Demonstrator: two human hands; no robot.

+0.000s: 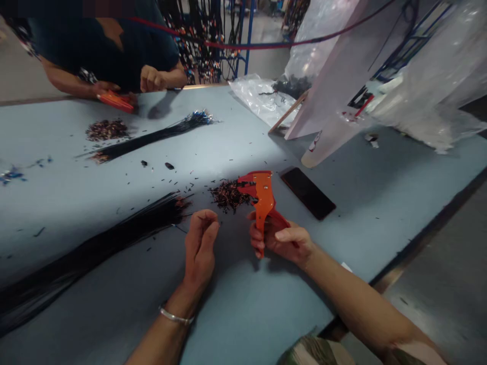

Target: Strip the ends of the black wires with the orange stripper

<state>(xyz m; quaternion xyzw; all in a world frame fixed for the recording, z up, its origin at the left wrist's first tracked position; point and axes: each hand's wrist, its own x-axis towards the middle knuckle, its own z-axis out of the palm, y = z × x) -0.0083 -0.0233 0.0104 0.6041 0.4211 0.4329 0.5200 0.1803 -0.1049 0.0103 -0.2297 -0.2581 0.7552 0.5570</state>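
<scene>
Right hand (283, 241) grips one wire stripper (262, 198).

Left hand (200, 246) bare; forearm bare from wrist to frame edge at 7 o'clock. Thin silver bangle (175, 318) round left wrist: plain, smooth, catching light, sitting just off hand at its 7 o'clock. Right hand (284, 242) bare, nails short and plain; forearm bare, running off toward 4 o'clock. Sleeve edge (413, 352) on right upper arm at bottom border: pale with darker mottling. Garment fabric (314, 354) at 6 o'clock of frame, between arms: mottled green-brown pattern, blurred, detail unclear.
</scene>
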